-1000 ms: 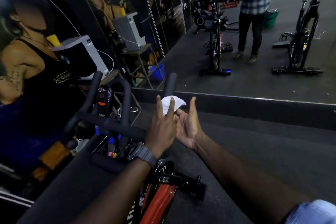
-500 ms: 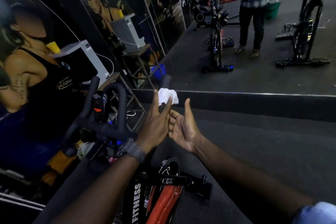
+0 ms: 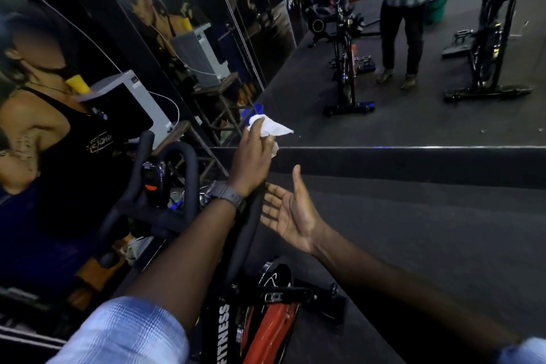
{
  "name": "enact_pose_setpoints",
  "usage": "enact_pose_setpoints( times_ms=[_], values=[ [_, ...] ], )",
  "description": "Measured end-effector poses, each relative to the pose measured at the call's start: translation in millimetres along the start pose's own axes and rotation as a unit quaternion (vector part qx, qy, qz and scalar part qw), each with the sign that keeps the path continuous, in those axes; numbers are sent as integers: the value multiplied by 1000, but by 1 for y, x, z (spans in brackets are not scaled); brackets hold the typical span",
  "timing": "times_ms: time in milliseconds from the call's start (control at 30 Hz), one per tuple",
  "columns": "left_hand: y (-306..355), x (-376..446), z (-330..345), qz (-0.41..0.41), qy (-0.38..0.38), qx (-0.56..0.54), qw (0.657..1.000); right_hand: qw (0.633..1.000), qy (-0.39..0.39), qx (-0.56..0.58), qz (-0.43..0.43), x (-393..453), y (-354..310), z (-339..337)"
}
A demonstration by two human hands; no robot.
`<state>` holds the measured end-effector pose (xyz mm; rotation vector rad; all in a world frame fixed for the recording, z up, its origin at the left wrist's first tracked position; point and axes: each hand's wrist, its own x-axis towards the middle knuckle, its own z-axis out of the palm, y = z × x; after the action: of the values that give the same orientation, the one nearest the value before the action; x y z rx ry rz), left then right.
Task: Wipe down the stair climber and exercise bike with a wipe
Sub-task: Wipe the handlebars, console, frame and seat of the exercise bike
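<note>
Head view. We are holding the wipe (image 3: 267, 128) bunched in the left hand (image 3: 251, 158), fingers curled round it, at the far tip of the right handlebar horn (image 3: 246, 233). The right hand (image 3: 291, 210) is lying released, palm up, fingers straight, just beside the horn and gripping nothing. The bike (image 3: 266, 325) is standing directly below us; the wipe is above its bars.

Risks, as we are judging them:
- A loose corner of the wipe is hanging free of the fingers. If we are dragging it along the horn this way, little cloth may be meeting the grip, leaving streaks or missed areas.
- The wipe is crumpled. It may be slipping out of the hand under a firm stroke.
- The console (image 3: 152, 177) is sitting between the bars. A wet wipe passing over it could be pushing moisture into the display.
- The free hand is not steadying the bars, so they may be shifting under pressure.

Limits of view:
- We cannot tell whether the wipe is touching the horn tip; the hand is covering it.
- The left forearm is hiding the middle of the bars.
- The saddle and pedals are cut off by the frame.
- No stair climber is identifiable here. The lighting is dim, and the far machines (image 3: 487, 38) are hard to read.
</note>
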<state>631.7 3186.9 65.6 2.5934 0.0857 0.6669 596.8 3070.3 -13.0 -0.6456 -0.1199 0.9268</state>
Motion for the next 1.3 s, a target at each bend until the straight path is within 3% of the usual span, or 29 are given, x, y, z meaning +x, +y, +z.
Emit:
enact_pose_setpoints(
  times_ms=[167, 333, 400, 433, 500, 600, 667, 733, 867, 1000, 1100, 1300],
  values=[
    [-8, -27, -5, -40, -30, -30, 998, 999, 19, -47, -8, 2, -7, 10],
    [-7, 28, -7, -45, -76, -87, 992, 994, 51, -91, -38, 8, -12, 29],
    [-3, 45, -3, -70, -99, -178, 977, 992, 69, -88, -51, 11, -7, 32],
    [-2, 49, -4, -102, -107, -263, 953, 992, 75, -82, -58, 10, -4, 33],
    [-6, 50, -9, -191, -178, -432, 863, 992, 82, -68, -71, 9, 4, 33],
    [-24, 42, -11, -226, -333, -541, 738, 988, 99, -63, -99, 7, 11, 37],
    [-32, 31, -9, -213, -393, -572, 687, 985, 115, -73, -108, 5, 14, 40],
    [-34, 27, -10, -218, -414, -583, 664, 982, 127, -83, -116, 3, 19, 41],
    [-20, 35, -11, -259, -324, -570, 709, 977, 148, -83, -133, -4, 27, 44],
    [-16, 31, -1, -190, -148, -511, 825, 975, 149, -88, -141, -9, 33, 44],
    [-22, 18, 3, -137, -58, -413, 899, 976, 147, -87, -137, -14, 37, 44],
    [-25, -23, -6, -104, 3, -338, 935, 982, 116, -103, -110, -22, 34, 39]
  ],
)
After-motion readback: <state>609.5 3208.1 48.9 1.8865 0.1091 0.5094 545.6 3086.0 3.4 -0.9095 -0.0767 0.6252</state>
